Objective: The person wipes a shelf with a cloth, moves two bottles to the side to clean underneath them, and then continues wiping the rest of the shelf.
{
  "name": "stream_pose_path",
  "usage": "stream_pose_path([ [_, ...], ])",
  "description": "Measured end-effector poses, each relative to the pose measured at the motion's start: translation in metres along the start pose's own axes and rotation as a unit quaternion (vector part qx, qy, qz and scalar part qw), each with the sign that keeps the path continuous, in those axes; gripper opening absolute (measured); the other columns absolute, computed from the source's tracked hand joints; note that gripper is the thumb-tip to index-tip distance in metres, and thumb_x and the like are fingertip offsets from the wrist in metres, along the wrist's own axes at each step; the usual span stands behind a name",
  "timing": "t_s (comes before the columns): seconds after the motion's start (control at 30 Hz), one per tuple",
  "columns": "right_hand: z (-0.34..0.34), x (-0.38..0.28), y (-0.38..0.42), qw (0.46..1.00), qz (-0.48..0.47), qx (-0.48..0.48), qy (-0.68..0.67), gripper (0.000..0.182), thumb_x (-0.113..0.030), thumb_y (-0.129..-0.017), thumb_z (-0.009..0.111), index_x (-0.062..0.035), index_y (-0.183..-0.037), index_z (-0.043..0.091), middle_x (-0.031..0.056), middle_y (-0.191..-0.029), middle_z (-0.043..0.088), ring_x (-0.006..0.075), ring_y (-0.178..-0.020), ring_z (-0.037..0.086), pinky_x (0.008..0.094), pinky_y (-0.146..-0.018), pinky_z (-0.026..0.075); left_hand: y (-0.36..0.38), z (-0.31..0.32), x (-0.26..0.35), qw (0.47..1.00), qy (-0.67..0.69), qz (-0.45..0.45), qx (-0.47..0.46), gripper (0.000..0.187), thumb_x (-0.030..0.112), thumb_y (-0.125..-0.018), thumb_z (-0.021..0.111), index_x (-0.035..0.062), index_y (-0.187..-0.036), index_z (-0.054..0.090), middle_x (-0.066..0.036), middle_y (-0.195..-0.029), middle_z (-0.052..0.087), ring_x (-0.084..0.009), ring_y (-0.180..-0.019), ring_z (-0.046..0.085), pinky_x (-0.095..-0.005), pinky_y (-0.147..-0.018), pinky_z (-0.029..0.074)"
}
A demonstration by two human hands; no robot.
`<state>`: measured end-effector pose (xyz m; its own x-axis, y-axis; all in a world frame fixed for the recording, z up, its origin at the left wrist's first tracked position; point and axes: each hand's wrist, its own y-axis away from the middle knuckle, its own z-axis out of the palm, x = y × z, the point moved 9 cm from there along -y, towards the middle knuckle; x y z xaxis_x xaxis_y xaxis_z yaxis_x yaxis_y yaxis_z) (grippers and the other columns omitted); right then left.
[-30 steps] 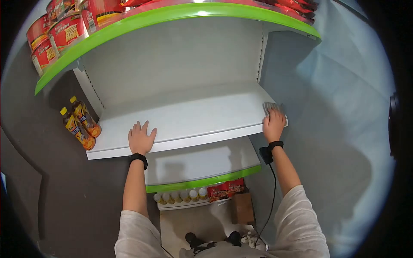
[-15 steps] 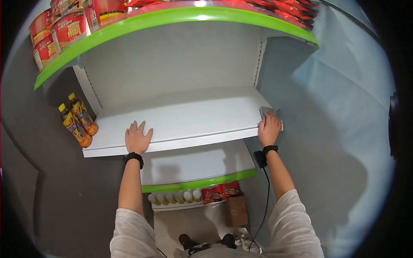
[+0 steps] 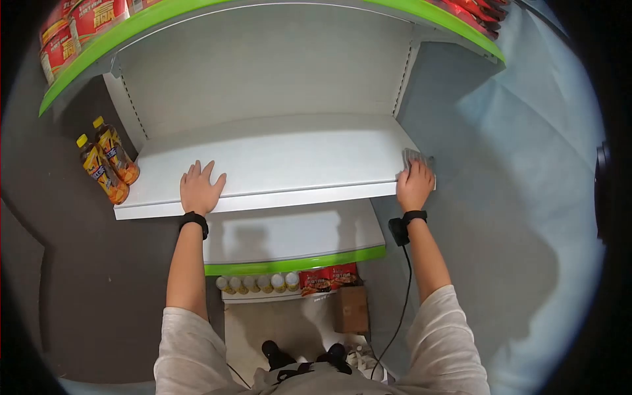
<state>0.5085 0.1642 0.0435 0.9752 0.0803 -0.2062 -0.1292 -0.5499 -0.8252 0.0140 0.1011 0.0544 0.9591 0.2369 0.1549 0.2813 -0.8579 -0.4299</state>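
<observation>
My left hand (image 3: 201, 189) lies flat on the front part of the white shelf (image 3: 283, 148), fingers spread and holding nothing. At the shelf's right end, my right hand (image 3: 415, 184) presses down on a grey cloth (image 3: 417, 157), its fingers over the near part of the cloth. The cloth's far part shows beyond the fingertips, close to the right edge. Two drink bottles with yellow caps, a front bottle (image 3: 103, 172) and a rear bottle (image 3: 117, 153), stand at the shelf's left end, away from my left hand.
Above hangs a green-edged shelf (image 3: 85, 56) with instant noodle tubs (image 3: 99, 20) and red packets (image 3: 471, 13). A lower shelf (image 3: 296, 234) sits beneath. Further down are several white-capped bottles (image 3: 264, 283), red packs (image 3: 316, 281) and a brown box (image 3: 352, 309). A cable (image 3: 405, 296) hangs near my right arm.
The view has tilted down a little, so the shelves appear higher in the picture. Both hands keep about the same places on the white shelf.
</observation>
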Motion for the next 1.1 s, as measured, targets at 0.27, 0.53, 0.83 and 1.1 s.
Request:
stream_pose_path([
  [0.27, 0.001, 0.001, 0.001, 1.0, 0.001, 0.007, 0.013, 0.034, -0.019, -0.079, 0.047, -0.0022, -0.107, 0.056, 0.0161, -0.115, 0.056, 0.0327, -0.109, 0.048, 0.0472, -0.101, 0.029, -0.002, 0.004, -0.004, 1.0, 0.014, -0.004, 0.007, 0.054, 0.047, -0.084, 0.049, 0.0153, -0.128, 0.052, -0.018, -0.137, 0.042, -0.0301, -0.128, 0.037, -0.0424, -0.108, 0.024],
  [0.53, -0.003, -0.002, 0.0, 1.0, 0.003, 0.003, 0.01, 0.035, -0.019, -0.08, 0.046, -0.0011, -0.109, 0.055, 0.0153, -0.114, 0.056, 0.0326, -0.109, 0.048, 0.048, -0.1, 0.029, -0.001, 0.002, -0.003, 1.0, 0.012, 0.007, 0.018, 0.053, 0.046, -0.085, 0.048, 0.0137, -0.126, 0.053, -0.02, -0.135, 0.043, -0.0314, -0.127, 0.038, -0.043, -0.106, 0.026],
  [0.83, -0.009, -0.002, 0.004, 1.0, -0.002, 0.01, 0.014, 0.036, -0.02, -0.08, 0.047, -0.0014, -0.111, 0.055, 0.0164, -0.116, 0.055, 0.0318, -0.113, 0.046, 0.0485, -0.102, 0.028, -0.003, 0.006, -0.004, 1.0, 0.005, -0.012, -0.021, 0.056, 0.049, -0.084, 0.047, 0.0158, -0.129, 0.05, -0.017, -0.139, 0.039, -0.0297, -0.13, 0.035, -0.0419, -0.109, 0.023],
  [1.1, -0.005, -0.003, 0.006, 0.999, -0.022, 0.008, 0.022, 0.037, -0.021, -0.08, 0.047, -0.0005, -0.109, 0.055, 0.018, -0.114, 0.055, 0.0338, -0.113, 0.046, 0.0489, -0.101, 0.029, -0.001, 0.005, -0.004, 1.0, 0.017, -0.013, -0.005, 0.055, 0.049, -0.084, 0.048, 0.016, -0.129, 0.051, -0.018, -0.138, 0.04, -0.0302, -0.129, 0.036, -0.0419, -0.108, 0.023],
])
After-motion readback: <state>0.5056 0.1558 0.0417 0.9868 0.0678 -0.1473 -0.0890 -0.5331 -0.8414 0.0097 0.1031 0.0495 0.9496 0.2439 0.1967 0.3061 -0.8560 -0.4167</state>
